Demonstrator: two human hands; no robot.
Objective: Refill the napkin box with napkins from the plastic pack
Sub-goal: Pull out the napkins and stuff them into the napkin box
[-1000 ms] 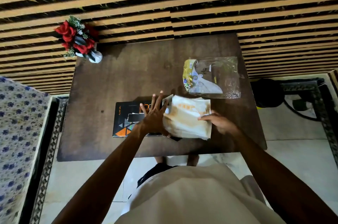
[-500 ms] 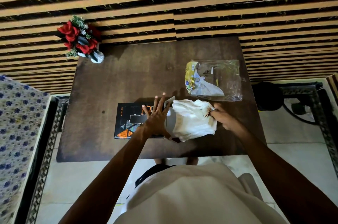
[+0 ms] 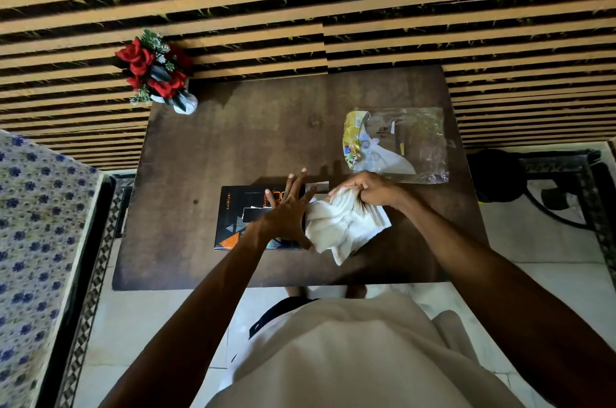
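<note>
Napkin box [image 3: 233, 217] lying flat just left of centre frame on a dark wooden table [image 3: 253, 140] — black, printed with orange and grey triangles, slot facing up. Left hand [image 3: 286, 214] spread flat across the box's right portion, fingers fanned and pointing toward the top of the frame, pinning it down. Thick white stack of napkins [image 3: 340, 227] immediately right of the box, touching the left hand's edge, bent and fanning, one corner drooping toward the lower centre. Right hand [image 3: 370, 190] curled over the stack's upper right end, fingers clamped around the napkins and squeezing them together. Open box end hidden behind hand and paper, so cannot tell how much of the stack is inside. Plastic pack [image 3: 396, 144] at upper right of the table, near the right hand, clear with a yellow printed end, looking mostly empty and flattened. Vase of red roses [image 3: 156, 74] at the table's upper-left corner, well apart. Likely risks from here: stack too thick and too crumpled for the opening, jamming or tearing the flap if forced; loose lower sheets slipping free and spilling toward the near table edge; box skidding leftward if the flat palm lifts during the push — all judgement, none of it seen.
</note>
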